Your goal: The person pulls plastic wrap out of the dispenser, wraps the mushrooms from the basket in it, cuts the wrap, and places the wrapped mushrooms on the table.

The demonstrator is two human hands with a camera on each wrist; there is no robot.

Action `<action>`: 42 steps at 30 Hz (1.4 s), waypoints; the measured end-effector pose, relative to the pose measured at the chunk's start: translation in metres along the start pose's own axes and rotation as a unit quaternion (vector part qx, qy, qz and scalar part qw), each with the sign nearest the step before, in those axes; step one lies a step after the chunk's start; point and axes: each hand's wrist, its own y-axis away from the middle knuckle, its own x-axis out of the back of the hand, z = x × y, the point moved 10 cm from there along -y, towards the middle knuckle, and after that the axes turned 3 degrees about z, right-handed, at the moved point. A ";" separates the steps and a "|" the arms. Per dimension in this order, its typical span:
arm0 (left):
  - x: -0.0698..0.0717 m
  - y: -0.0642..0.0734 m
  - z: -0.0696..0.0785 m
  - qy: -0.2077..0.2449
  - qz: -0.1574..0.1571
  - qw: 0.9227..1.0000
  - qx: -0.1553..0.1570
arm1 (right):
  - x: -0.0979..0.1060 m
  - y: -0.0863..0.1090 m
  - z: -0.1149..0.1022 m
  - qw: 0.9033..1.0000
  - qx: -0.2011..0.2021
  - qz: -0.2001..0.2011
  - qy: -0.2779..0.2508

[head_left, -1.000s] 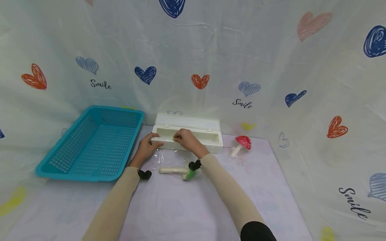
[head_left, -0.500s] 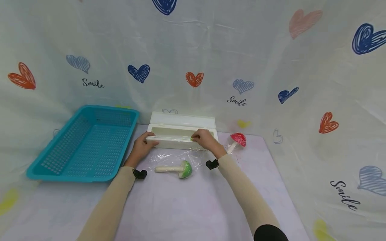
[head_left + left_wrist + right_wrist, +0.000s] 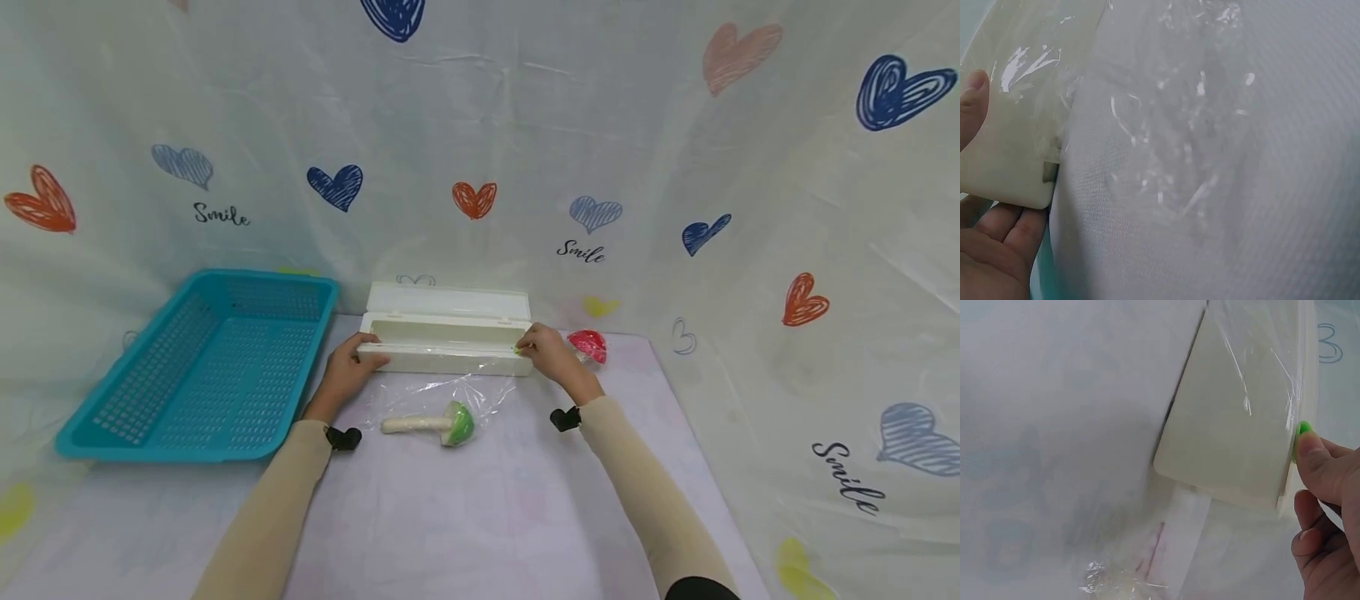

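A long white cling film dispenser (image 3: 446,362) stands at the back of the table with its lid (image 3: 450,302) raised. My left hand (image 3: 347,372) grips its left end, thumb in front and fingers at the end face in the left wrist view. At the right end, my right hand (image 3: 553,357) pinches a small green slide cutter (image 3: 1303,429) on the front top edge. Clear cling film (image 3: 1166,125) hangs over the front and spreads onto the table. Close to the film lies a toy mushroom with a green cap (image 3: 457,423) and a pale stem.
A blue plastic basket (image 3: 73,442) stands to the left. Behind my right hand, a red-capped toy mushroom (image 3: 588,344) lies partly hidden. The cloth-covered table (image 3: 450,533) meets a heart-printed curtain (image 3: 420,100) at the back.
My right hand has slid the green cutter from left of the dispenser's middle to its right end. My left hand keeps its hold. The view has shifted slightly to the right.
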 end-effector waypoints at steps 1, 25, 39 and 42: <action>0.000 0.000 0.000 0.000 0.001 1.000 -0.002 | 0.002 0.002 0.001 1.000 0.002 0.004 0.003; 0.000 0.019 0.008 -0.035 -0.052 0.998 0.017 | 0.006 0.034 0.001 0.996 -0.039 0.078 -0.007; -0.036 0.099 0.064 -0.177 -0.108 0.974 -0.086 | -0.068 0.096 -0.111 0.982 0.130 0.013 -0.138; -0.053 0.107 0.058 -0.203 -0.153 0.962 -0.098 | -0.091 0.097 -0.115 0.988 0.109 -0.031 -0.109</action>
